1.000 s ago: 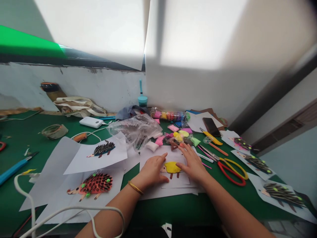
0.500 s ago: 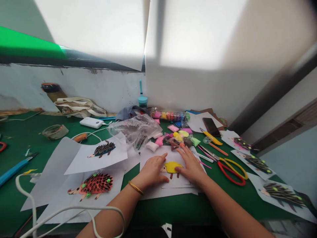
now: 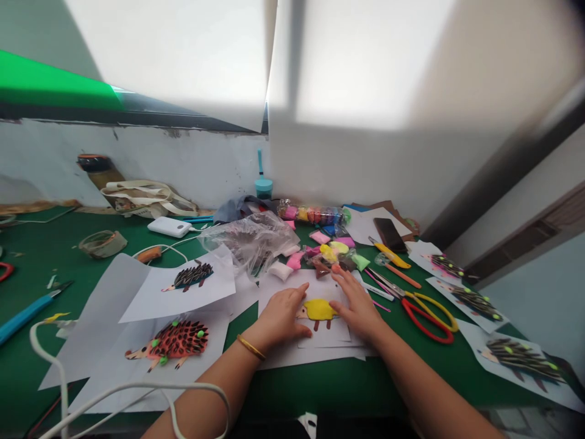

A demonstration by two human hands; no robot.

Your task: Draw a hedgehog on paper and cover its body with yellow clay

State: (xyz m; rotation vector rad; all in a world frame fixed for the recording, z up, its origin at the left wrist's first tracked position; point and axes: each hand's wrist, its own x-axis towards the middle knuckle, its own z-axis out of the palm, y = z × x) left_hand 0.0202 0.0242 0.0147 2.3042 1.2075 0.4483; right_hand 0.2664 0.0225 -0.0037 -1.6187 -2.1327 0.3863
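Observation:
A yellow clay hedgehog [image 3: 319, 309] with a pale snout and brown legs lies flat on a white paper card [image 3: 338, 337] in front of me. My left hand [image 3: 284, 314] rests on the paper at its snout end, fingers apart, with the thumb below the head. On the other side, my right hand [image 3: 359, 308] is spread over the paper, its thumb tip beside the hedgehog's rear edge. Neither hand holds anything. Larger white sheets [image 3: 278, 358] lie under the card. Just beyond my right fingertips are small bags of coloured clay [image 3: 328, 252].
Red-and-yellow scissors [image 3: 429, 314], a yellow cutter [image 3: 390, 253] and a phone [image 3: 390, 234] lie to the right. Finished hedgehog pictures lie on both sides, among them a red one [image 3: 176, 344]. A white cable [image 3: 137, 385] loops across the left front. A crumpled plastic bag [image 3: 251, 241] sits behind.
My right hand has shifted slightly right, and its thumb has moved off the yellow body to its edge. My left hand stays where it was.

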